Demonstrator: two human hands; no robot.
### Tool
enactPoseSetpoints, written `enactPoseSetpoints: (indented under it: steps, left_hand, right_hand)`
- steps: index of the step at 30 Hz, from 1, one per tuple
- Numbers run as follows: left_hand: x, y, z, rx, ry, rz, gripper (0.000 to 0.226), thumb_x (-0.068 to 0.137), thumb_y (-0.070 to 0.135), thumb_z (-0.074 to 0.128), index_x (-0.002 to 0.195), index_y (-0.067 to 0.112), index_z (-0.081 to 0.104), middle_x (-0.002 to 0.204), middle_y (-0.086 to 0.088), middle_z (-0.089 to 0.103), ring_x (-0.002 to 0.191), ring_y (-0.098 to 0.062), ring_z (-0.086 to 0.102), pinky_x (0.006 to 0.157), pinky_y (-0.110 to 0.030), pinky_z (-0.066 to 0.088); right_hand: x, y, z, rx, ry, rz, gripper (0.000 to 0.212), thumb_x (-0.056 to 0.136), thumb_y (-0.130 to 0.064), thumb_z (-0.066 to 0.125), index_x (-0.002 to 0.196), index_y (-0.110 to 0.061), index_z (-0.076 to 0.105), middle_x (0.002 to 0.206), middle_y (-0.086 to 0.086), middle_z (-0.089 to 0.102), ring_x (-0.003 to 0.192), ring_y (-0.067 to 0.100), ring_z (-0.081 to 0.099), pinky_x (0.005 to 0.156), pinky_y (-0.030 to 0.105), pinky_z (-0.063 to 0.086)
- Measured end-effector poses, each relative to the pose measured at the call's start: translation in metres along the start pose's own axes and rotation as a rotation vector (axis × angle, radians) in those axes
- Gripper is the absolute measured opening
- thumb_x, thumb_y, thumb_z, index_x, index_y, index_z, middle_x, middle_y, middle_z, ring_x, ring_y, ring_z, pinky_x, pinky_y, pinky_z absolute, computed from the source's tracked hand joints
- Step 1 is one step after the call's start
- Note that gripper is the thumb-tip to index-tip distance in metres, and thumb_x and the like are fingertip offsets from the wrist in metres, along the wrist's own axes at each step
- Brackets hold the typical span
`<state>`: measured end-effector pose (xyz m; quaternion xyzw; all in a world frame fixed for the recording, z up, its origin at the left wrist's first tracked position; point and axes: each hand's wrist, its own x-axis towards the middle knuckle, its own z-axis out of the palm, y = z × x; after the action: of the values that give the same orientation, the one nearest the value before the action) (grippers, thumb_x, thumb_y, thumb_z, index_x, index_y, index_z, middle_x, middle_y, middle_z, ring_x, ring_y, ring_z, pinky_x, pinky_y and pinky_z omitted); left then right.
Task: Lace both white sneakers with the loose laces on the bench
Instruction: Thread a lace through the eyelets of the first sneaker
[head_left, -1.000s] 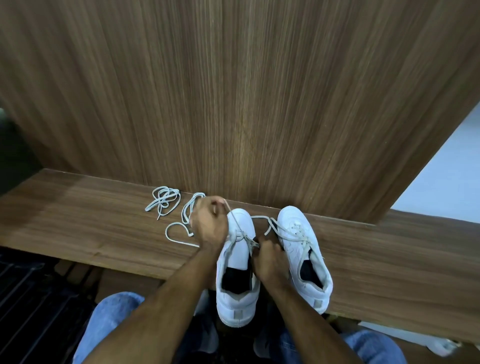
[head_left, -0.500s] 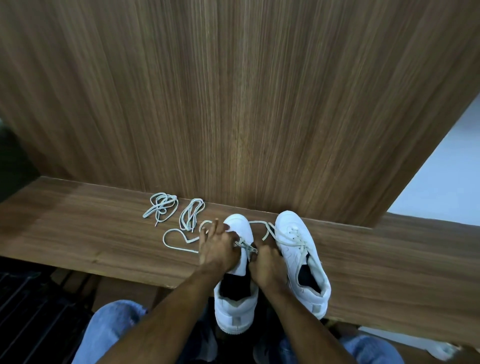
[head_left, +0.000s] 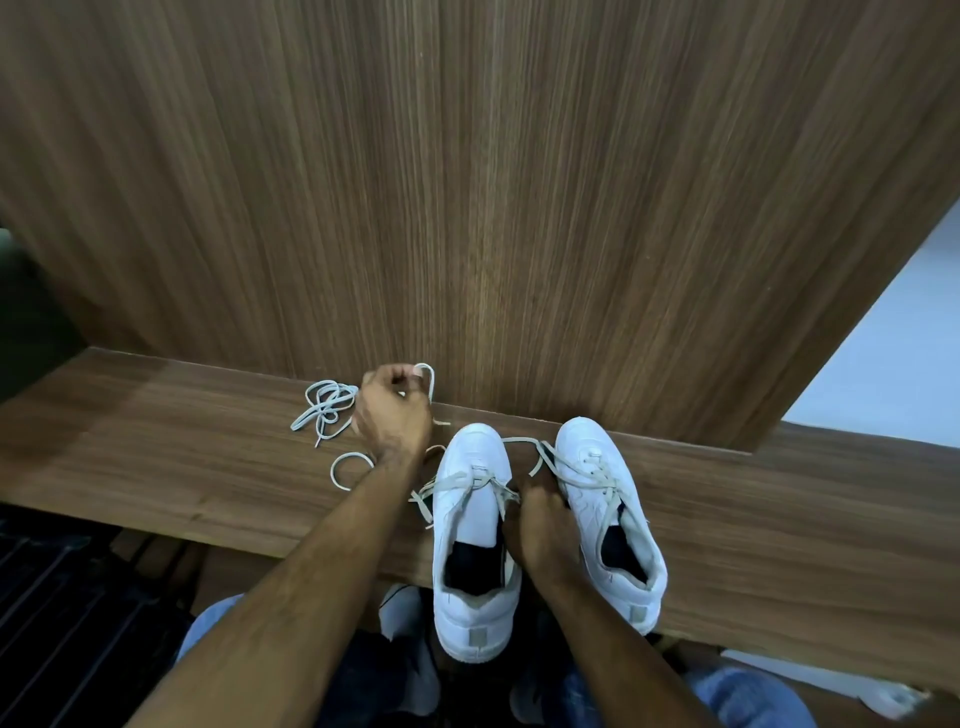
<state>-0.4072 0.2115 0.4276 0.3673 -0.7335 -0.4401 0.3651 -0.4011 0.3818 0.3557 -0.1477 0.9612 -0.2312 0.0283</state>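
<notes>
The left hand (head_left: 395, 415) has moved up and left, pulling a lace (head_left: 427, 382) it pinches. The two shoes (head_left: 475, 525) sit low in the middle on the bench (head_left: 805, 545), and the right hand (head_left: 540, 525) holds one. The lace is soft, light and floppy, so pinch near its tip.

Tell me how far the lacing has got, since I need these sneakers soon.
Partly done. The right sneaker already has lace crossed through several eyelets, though its ends lie untied. The left sneaker is in hand: only its front eyelets are laced; the left hand pulls a lace loop up while the right hand steadies the shoe. Left: its upper eyelets. A spare tangled lace lies on the bench.
</notes>
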Motion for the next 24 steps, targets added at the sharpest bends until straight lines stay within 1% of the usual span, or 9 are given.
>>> enactPoseSetpoints:
  steps: [1, 4, 6, 9, 11, 14, 18, 21, 24]
  left_hand:
    - [0.001, 0.0, -0.001, 0.05, -0.038, 0.012, 0.004, 0.088, 0.031, 0.062, 0.085, 0.028, 0.063, 0.103, -0.003, 0.065, 0.099, -0.028, 0.062, 0.089, -0.044, 0.047]
    - [-0.011, -0.014, -0.003, 0.214, -0.171, 0.058, 0.028, 0.083, 0.03, 0.066, 0.109, 0.023, 0.06, 0.114, -0.006, 0.059, 0.11, -0.027, 0.055, 0.094, -0.043, 0.045]
    - [-0.028, -0.029, 0.0, 0.312, -0.322, 0.091, 0.024, 0.079, 0.033, 0.067, 0.099, 0.025, 0.058, 0.106, -0.005, 0.06, 0.105, -0.029, 0.056, 0.089, -0.04, 0.046]
    - [-0.053, -0.049, 0.006, 0.43, -0.647, 0.005, 0.019, 0.072, 0.039, 0.07, 0.075, 0.029, 0.054, 0.095, -0.002, 0.066, 0.095, -0.027, 0.062, 0.081, -0.032, 0.048]
    - [-0.061, -0.058, 0.008, 0.387, -0.638, -0.098, 0.012, 0.073, 0.028, 0.066, 0.065, 0.027, 0.057, 0.093, -0.004, 0.069, 0.094, -0.028, 0.064, 0.078, -0.028, 0.049]
    - [-0.06, -0.068, 0.009, 0.27, -0.521, -0.227, 0.024, 0.076, 0.019, 0.066, 0.054, 0.022, 0.057, 0.075, -0.006, 0.067, 0.087, -0.032, 0.064, 0.075, -0.029, 0.048]
    - [-0.059, -0.08, 0.007, 0.106, -0.482, -0.355, 0.033, 0.076, 0.019, 0.077, 0.05, 0.015, 0.057, 0.055, -0.001, 0.054, 0.067, -0.023, 0.055, 0.073, -0.031, 0.05]
    - [-0.063, -0.09, 0.009, 0.073, -0.465, -0.361, 0.034, 0.077, 0.024, 0.077, 0.048, 0.018, 0.058, 0.076, -0.018, 0.068, 0.083, -0.038, 0.065, 0.07, -0.03, 0.048]
    - [-0.069, -0.089, 0.007, 0.102, -0.494, -0.326, 0.026, 0.081, 0.03, 0.072, 0.058, 0.022, 0.065, 0.087, -0.016, 0.071, 0.093, -0.035, 0.065, 0.072, -0.031, 0.051]
  right_hand:
    - [0.0, 0.0, 0.0, -0.005, -0.006, -0.003, 0.028, 0.089, -0.017, 0.047, 0.113, -0.021, 0.06, 0.106, 0.007, 0.069, 0.103, 0.031, 0.065, 0.079, 0.038, 0.052]
    - [0.001, 0.001, -0.001, -0.008, -0.02, -0.001, 0.03, 0.089, -0.017, 0.047, 0.116, -0.021, 0.058, 0.109, 0.009, 0.067, 0.106, 0.033, 0.062, 0.082, 0.039, 0.05]
    - [0.0, 0.0, -0.002, 0.014, -0.027, 0.008, 0.029, 0.089, -0.019, 0.049, 0.116, -0.022, 0.058, 0.11, 0.009, 0.067, 0.106, 0.034, 0.062, 0.082, 0.039, 0.05]
    - [-0.001, 0.0, -0.004, 0.015, -0.037, 0.006, 0.032, 0.088, -0.019, 0.049, 0.118, -0.024, 0.056, 0.111, 0.009, 0.067, 0.107, 0.035, 0.061, 0.083, 0.039, 0.05]
    - [-0.002, 0.001, -0.005, 0.015, -0.031, 0.003, 0.032, 0.087, -0.018, 0.048, 0.117, -0.024, 0.056, 0.11, 0.009, 0.067, 0.107, 0.034, 0.061, 0.083, 0.039, 0.051]
    - [-0.001, 0.001, -0.006, 0.034, -0.026, -0.002, 0.032, 0.087, -0.016, 0.047, 0.116, -0.024, 0.057, 0.11, 0.008, 0.067, 0.107, 0.033, 0.06, 0.084, 0.037, 0.05]
    - [0.0, 0.0, -0.01, 0.006, -0.066, -0.04, 0.047, 0.086, -0.015, 0.047, 0.131, -0.031, 0.051, 0.119, 0.008, 0.066, 0.112, 0.033, 0.059, 0.089, 0.039, 0.051]
    - [0.004, -0.011, -0.013, -0.173, -0.103, -0.157, 0.056, 0.086, -0.01, 0.049, 0.137, -0.031, 0.043, 0.124, 0.008, 0.06, 0.109, 0.034, 0.061, 0.085, 0.04, 0.052]
    - [0.012, -0.024, -0.01, -0.29, -0.138, -0.234, 0.051, 0.087, -0.007, 0.049, 0.135, -0.026, 0.043, 0.139, 0.002, 0.04, 0.11, 0.034, 0.059, 0.083, 0.041, 0.049]
